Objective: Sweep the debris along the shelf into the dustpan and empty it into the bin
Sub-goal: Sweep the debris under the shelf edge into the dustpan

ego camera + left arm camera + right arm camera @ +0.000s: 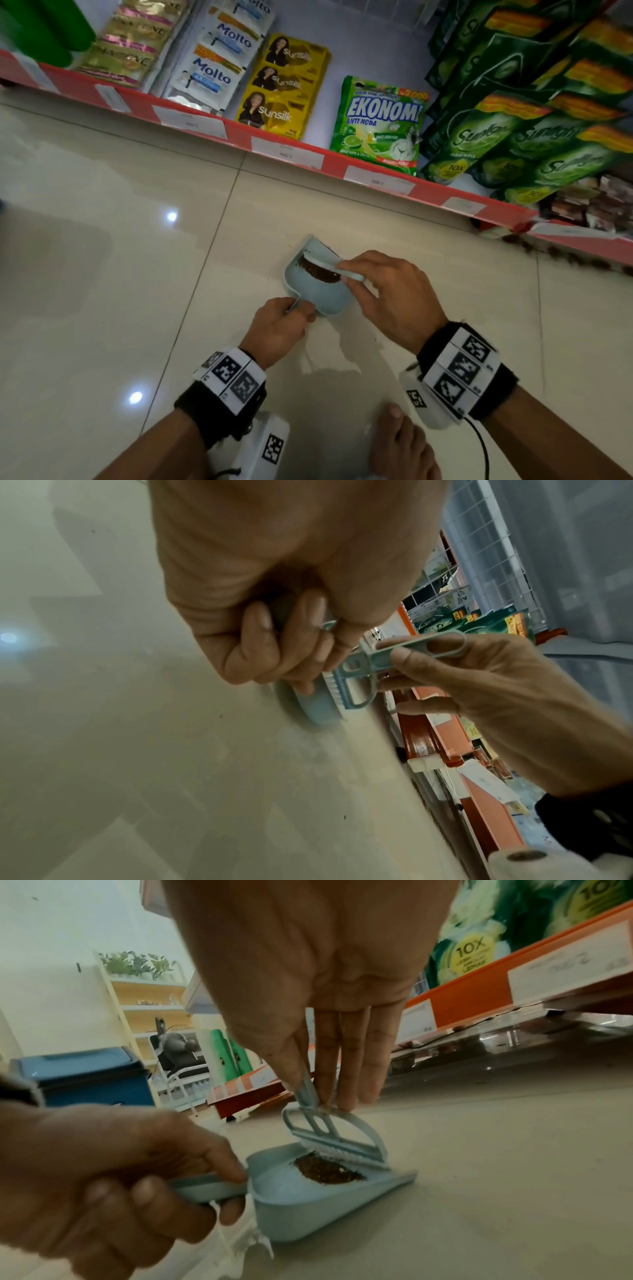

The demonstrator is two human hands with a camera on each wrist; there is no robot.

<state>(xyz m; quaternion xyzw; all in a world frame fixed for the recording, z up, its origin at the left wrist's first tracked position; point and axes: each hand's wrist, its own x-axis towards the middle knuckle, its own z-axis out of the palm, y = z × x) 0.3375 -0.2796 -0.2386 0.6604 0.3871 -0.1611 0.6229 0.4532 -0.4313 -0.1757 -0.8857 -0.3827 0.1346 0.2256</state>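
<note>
A small pale blue dustpan [334,299] sits on the tiled floor in front of the shelf. My left hand [298,308] grips its handle. A pile of brown debris [317,272] lies inside the pan. My right hand [349,274] pinches the handle of a small pale blue brush [325,262], whose bristles rest on the pile. In the right wrist view the brush [342,1139] stands over the debris [329,1172] in the dustpan [308,1213]. More brown debris [561,255] lies along the shelf base at the right. A blue bin [85,1074] stands further off to the left.
The red shelf edge [287,150] with white price labels runs diagonally across the head view, stocked with sachets and green detergent packs [380,123]. My bare foot [400,442] is on the glossy floor tiles [137,240] behind the hands.
</note>
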